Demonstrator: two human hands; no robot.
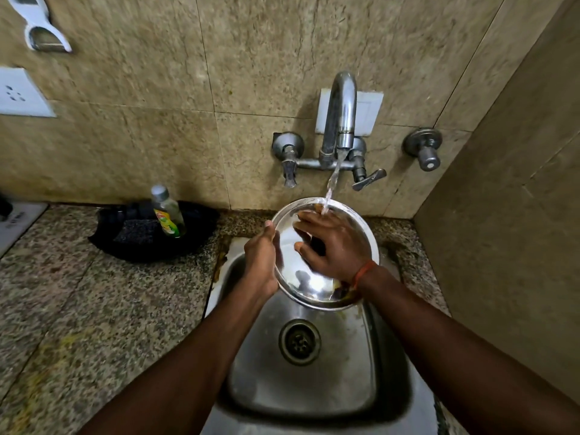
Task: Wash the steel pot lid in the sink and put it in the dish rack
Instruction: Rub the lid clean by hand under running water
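Water runs from the tap [340, 120] straight onto the lid [301, 287], which is tilted over the sink [301, 387] with its shiny inner face toward the camera. The left hand [260, 262] clamps the lid's left rim, thumb up along the edge and fingers curled behind it, while the right hand [332, 246] lies flat on the inner face, fingers spread open and under the stream. Off to the left on the counter [94, 309], a soap bottle [168, 211] stands in a black tray [201, 233].
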